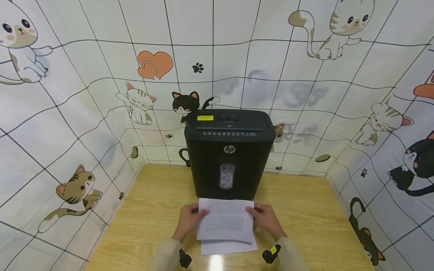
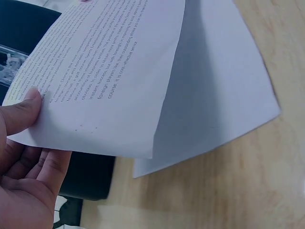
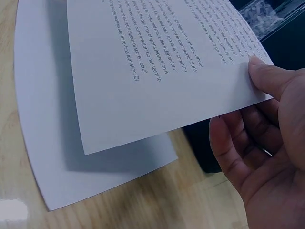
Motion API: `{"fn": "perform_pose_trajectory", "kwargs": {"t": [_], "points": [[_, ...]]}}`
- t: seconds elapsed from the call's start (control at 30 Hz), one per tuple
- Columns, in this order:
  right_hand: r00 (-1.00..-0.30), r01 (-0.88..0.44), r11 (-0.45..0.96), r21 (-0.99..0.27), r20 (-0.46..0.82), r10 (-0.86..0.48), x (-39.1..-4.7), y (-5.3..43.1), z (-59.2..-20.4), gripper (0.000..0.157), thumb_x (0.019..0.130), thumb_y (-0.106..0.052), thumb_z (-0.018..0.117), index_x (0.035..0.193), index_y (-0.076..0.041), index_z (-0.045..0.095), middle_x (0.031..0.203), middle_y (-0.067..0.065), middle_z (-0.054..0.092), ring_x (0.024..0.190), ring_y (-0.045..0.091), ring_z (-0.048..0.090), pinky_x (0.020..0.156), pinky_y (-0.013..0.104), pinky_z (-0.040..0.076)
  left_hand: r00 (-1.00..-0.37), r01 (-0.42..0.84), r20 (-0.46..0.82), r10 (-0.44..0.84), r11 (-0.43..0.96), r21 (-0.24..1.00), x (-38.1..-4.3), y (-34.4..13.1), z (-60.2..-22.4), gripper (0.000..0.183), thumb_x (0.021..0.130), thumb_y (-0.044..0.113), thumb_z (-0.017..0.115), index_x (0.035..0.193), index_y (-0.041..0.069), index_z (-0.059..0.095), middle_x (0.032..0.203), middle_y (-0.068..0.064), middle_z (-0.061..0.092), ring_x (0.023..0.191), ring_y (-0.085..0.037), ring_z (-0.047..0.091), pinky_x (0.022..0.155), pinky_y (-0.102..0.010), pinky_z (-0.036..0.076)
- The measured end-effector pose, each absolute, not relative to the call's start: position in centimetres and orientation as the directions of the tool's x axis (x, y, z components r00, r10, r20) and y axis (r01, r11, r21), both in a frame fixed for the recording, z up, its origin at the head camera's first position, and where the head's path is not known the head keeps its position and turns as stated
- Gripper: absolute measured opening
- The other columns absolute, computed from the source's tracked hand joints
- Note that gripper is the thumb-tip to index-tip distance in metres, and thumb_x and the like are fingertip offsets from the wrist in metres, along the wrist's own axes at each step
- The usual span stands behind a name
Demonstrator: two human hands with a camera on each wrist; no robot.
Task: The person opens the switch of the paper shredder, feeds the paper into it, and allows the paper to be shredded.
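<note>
A printed sheet of paper is held up by its two side edges, tilted above the table. My left hand pinches its left edge, thumb on top and fingers beneath, as the left wrist view shows. On the opposite edge my right hand pinches the sheet the same way, thumb over the print. Under it lies another sheet, its visible part blank, partly covered by the raised one. Just beyond the paper stands a black HP paper shredder, with shreds showing through its window.
The wooden table runs out on both sides of the shredder. A white cloth wall with cartoon cats and a grid surrounds it at the back and sides. Along the shredder's top is a feed slot.
</note>
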State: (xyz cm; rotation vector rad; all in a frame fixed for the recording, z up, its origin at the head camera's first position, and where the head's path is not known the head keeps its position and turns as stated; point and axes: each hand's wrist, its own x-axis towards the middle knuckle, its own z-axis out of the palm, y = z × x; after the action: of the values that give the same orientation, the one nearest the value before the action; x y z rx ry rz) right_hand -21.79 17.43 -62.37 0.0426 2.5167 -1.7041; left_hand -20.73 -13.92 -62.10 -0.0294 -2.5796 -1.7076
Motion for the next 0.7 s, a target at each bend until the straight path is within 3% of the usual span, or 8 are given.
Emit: {"fn": "perform_pose_trajectory", "kwargs": {"t": [0.27,0.4,0.7], "points": [[-0.996,0.025,0.424,-0.905,-0.057,-0.063,-21.9,17.6,-59.3,0.023,0.094,-0.024,0.075,0.110,-0.008,0.078,0.094,0.006,0.078,0.077,0.013,0.065,0.072,0.032,0.057,-0.996,0.065,0.080,-0.025,0.368,0.928,-20.9,-13.9,-59.7,0.023,0.085,0.024,0.084,0.094,0.003,0.079,0.084,-0.009,0.077,0.069,-0.010,0.062,0.064,-0.023,0.051],[-0.999,-0.014,0.447,-0.895,-0.009,-0.049,-22.1,17.5,-56.8,0.019,0.093,-0.021,0.076,0.108,-0.009,0.079,0.097,0.005,0.078,0.080,0.012,0.066,0.072,0.029,0.056,-0.996,0.079,0.091,-0.016,0.356,0.931,-21.2,-14.0,-57.7,0.024,0.086,0.023,0.084,0.096,0.002,0.079,0.085,-0.009,0.077,0.070,-0.010,0.062,0.062,-0.023,0.051],[-0.996,-0.091,0.479,-0.873,0.071,-0.060,-22.9,18.1,-51.8,0.026,0.093,-0.033,0.077,0.109,-0.014,0.080,0.102,0.004,0.079,0.085,0.014,0.067,0.078,0.028,0.056,-0.980,0.185,0.198,0.000,0.358,0.915,-22.7,-14.3,-53.1,0.013,0.087,0.019,0.082,0.089,0.006,0.080,0.079,-0.006,0.074,0.067,-0.010,0.058,0.059,-0.023,0.048]]}}
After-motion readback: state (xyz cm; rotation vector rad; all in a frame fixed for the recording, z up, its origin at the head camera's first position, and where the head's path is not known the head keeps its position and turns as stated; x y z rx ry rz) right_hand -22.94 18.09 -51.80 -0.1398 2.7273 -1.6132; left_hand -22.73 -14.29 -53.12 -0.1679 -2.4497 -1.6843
